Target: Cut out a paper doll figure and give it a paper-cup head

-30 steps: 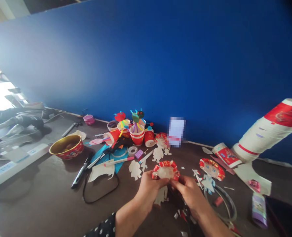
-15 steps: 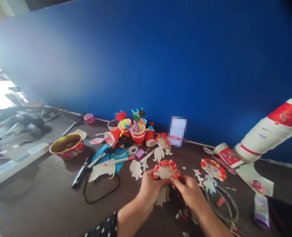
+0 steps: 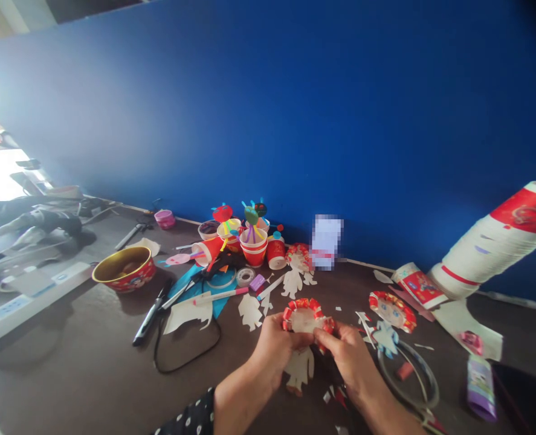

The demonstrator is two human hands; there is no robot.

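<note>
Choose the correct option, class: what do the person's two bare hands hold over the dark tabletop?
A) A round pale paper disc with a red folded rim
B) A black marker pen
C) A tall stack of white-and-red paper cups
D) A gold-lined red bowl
A: the left hand and right hand grip the round pale paper disc with a red folded rim at its edge.

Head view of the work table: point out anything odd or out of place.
A long stack of white-and-red paper cups leans steeply against the blue wall, not upright. Small red-and-white paper scraps lie scattered on the dark table.
</note>
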